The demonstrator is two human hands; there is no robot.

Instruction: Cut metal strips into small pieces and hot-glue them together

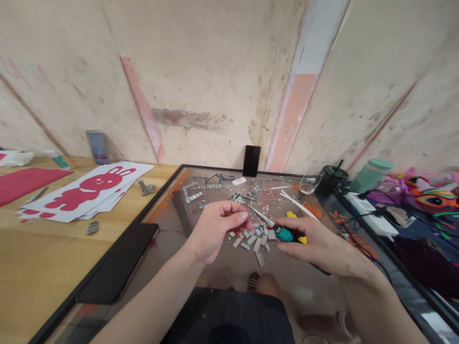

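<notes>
The right hand point(315, 241) grips pliers point(284, 234), tip near the left hand point(217, 229), maybe for easy reach. Left fingers point(237, 220) press together; I can't tell on what. Grey bits point(257, 244) lie between the tabletop point(168, 253) side edges.

No text readable; red scrawl point(13, 68) on wall point(215, 71), orange marks point(161, 209) on tabletop point(161, 248) illegible.

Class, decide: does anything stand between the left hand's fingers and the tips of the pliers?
Nothing visible does. The right hand holds the pliers, which end close to the left hand; whether they touch is unclear.
</notes>
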